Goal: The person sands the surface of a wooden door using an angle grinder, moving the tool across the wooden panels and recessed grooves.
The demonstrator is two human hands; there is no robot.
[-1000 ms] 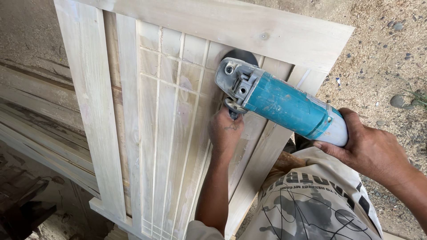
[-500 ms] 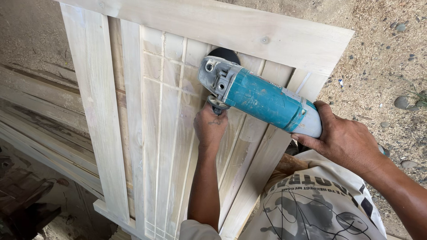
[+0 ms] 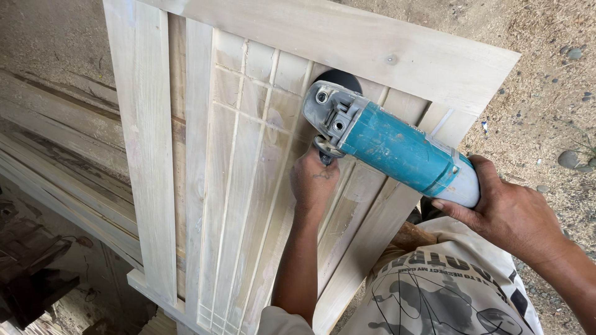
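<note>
Pale wooden panel (image 3: 248, 161) over sandy ground (image 3: 546, 93)

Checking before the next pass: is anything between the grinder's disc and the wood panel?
Nothing visible. The disc sits against the wood panel near its top rail; the left hand holds the side handle, the right hand the grinder.

I see even, soft daylight here, bright on the pale wooden panel (image 3: 261, 161) and the sandy ground (image 3: 546, 93) at upper right. The lower left corner falls into deep shade, nearly black. The grinder (image 3: 391, 142) throws a faint, soft shadow on the wood just beneath it. No glare anywhere. Focus is sharp throughout, with slight stretching toward the frame's edges.
</note>
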